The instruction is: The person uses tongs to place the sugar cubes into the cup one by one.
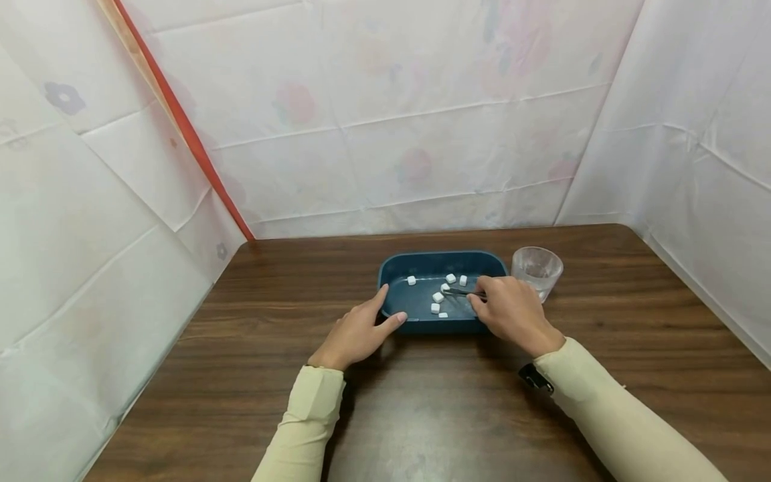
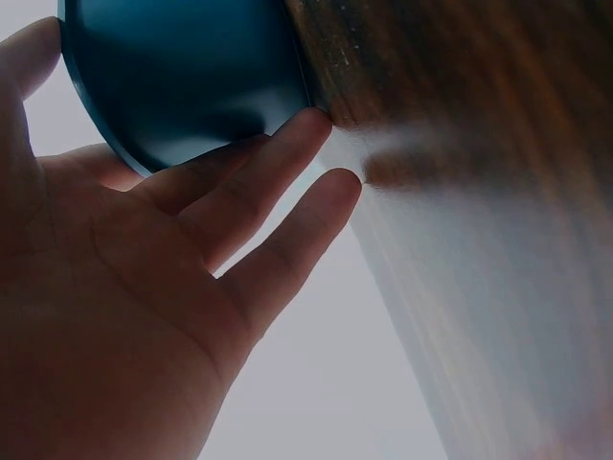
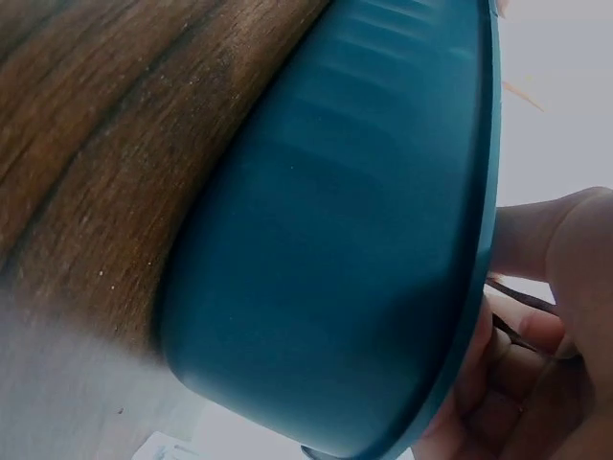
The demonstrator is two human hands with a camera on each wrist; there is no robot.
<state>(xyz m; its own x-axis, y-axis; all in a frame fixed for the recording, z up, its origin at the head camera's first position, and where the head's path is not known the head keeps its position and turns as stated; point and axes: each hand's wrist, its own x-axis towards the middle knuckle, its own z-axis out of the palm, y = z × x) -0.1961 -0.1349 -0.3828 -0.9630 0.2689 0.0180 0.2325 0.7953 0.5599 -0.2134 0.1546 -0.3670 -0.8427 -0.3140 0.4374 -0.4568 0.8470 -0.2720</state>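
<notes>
A dark blue tray lies on the table with several small white cubes inside it. My right hand reaches over the tray's right end and holds dark metal tweezers between thumb and fingers. The tweezer tips are at one white cube; whether they pinch it I cannot tell. At the tray's left end, my left hand rests against the tray with fairly straight fingers, and its thumb is at the rim. In the right wrist view, the tray's wall hides the cubes and the tweezer tips.
A clear glass stands just right of the tray, partly behind the right hand. The brown wooden table meets white patterned sheeting at the back and sides. A black device is under the right wrist.
</notes>
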